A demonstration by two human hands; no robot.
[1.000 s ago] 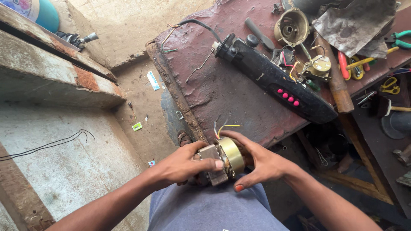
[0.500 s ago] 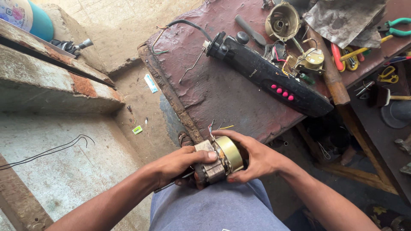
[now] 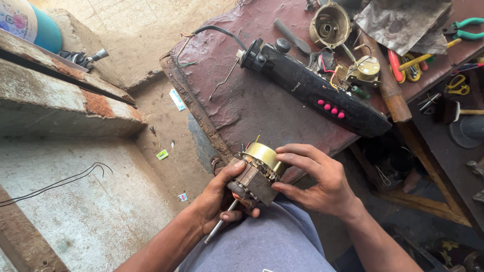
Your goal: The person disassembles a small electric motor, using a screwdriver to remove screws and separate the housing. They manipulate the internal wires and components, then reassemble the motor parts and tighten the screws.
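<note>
A small electric motor [image 3: 254, 174] with a brass-coloured end cap, rusty steel core and a thin shaft rests over my lap. My left hand [image 3: 218, 199] grips its lower body, thumb on top, with the shaft poking out below the fingers. From the right, my right hand [image 3: 317, 179] wraps its fingers around the brass cap end. Short wires stick out beside the cap.
A worn reddish workbench [image 3: 252, 100] carries a long black housing with pink buttons [image 3: 317, 88], a round metal motor cover [image 3: 330, 24], a small timer unit [image 3: 365, 68], pliers [image 3: 466, 27], screwdrivers and a crumpled cloth [image 3: 403, 20]. Concrete steps [image 3: 65, 111] lie to the left.
The motor has been turned in my hands so the brass cap now points up toward the bench. My right hand's fingers shifted over the cap; the view moved slightly.
</note>
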